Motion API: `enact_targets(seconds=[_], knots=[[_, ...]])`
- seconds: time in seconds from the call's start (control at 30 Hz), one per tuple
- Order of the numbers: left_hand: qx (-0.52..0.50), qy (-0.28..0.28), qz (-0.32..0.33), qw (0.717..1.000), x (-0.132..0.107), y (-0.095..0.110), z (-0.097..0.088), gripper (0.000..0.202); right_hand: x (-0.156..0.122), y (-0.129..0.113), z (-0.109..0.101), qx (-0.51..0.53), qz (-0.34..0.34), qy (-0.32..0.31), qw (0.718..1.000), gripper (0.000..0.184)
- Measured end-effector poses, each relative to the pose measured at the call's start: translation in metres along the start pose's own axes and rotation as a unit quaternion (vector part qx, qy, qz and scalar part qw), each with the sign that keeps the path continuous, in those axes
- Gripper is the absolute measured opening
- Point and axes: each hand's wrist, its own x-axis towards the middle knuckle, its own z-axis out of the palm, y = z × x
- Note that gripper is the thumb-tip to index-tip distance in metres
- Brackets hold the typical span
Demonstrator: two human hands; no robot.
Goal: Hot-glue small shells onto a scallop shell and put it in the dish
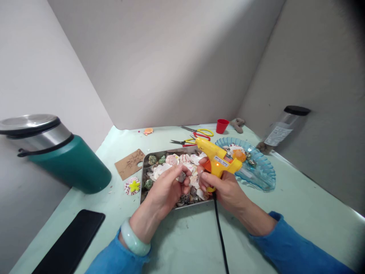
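Observation:
My right hand (pixel 224 186) is wrapped around the handle of a yellow hot glue gun (pixel 212 152). Its nozzle points up and to the left, and an orange light glows on its side. A black cord (pixel 219 232) runs from the handle toward me. My left hand (pixel 167 186), closed in a pinch, holds what looks like a small grey shell (pixel 181 177) at its fingertips. Both hands are over a metal tray (pixel 142 179) of mixed shells, including white, pink-striped and greenish ones. The fingers partly hide the tray's contents.
Left are a green flask (pixel 68 163), black phone (pixel 71 243), brown card (pixel 129 163) and a shell disc with a yellow star (pixel 134 185). Behind lie two scissors (pixel 203 132) and a red cup (pixel 222 126). Right are a blue dish (pixel 268 171) and a clear jar (pixel 281 131).

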Motion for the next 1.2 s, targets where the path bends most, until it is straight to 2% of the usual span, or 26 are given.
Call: enact_targets(seconds=[0.07, 0.17, 0.37, 0.53, 0.77, 0.83, 0.97, 1.07, 1.2], knots=[[-0.042, -0.001, 0.0, 0.999, 0.001, 0.0025, 0.0, 0.02, 0.0005, 0.0002, 0.0012, -0.004, -0.001, 0.02, 1.0, 0.033], [-0.054, -0.003, -0.008, 0.998, 0.0018, 0.0042, -0.0005, 0.028, 0.0013, 0.0006, 0.0028, -0.024, -0.003, 0.049, 0.998, 0.033], [0.031, -0.018, -0.002, 0.999, 0.0008, 0.0047, -0.0038, 0.029, 0.0023, 0.0009, 0.004, -0.034, -0.007, 0.07, 0.997, 0.034], [0.095, -0.004, 0.011, 0.995, 0.0005, 0.0028, -0.0073, 0.033, 0.0024, -0.0011, 0.0066, -0.043, 0.003, 0.079, 0.996, 0.034], [0.168, -0.028, 0.014, 0.985, -0.0005, 0.0021, -0.0036, 0.055, 0.0021, -0.0003, 0.0054, -0.101, 0.007, 0.109, 0.989, 0.033], [0.212, -0.015, 0.033, 0.977, -0.0004, 0.0016, -0.0022, 0.053, 0.002, 0.0011, 0.0046, -0.11, 0.013, 0.114, 0.987, 0.034], [0.263, 0.019, 0.082, 0.961, -0.0005, 0.001, 0.0004, 0.036, 0.0029, 0.0024, 0.004, -0.121, 0.021, 0.125, 0.985, 0.031], [0.287, 0.026, 0.087, 0.954, -0.0009, 0.0008, 0.001, 0.03, 0.0043, 0.0028, 0.0034, -0.128, 0.021, 0.133, 0.983, 0.03], [0.311, 0.02, 0.079, 0.947, -0.0008, 0.0004, 0.0002, 0.032, 0.0056, 0.0054, 0.0009, -0.146, 0.03, 0.139, 0.979, 0.031]])
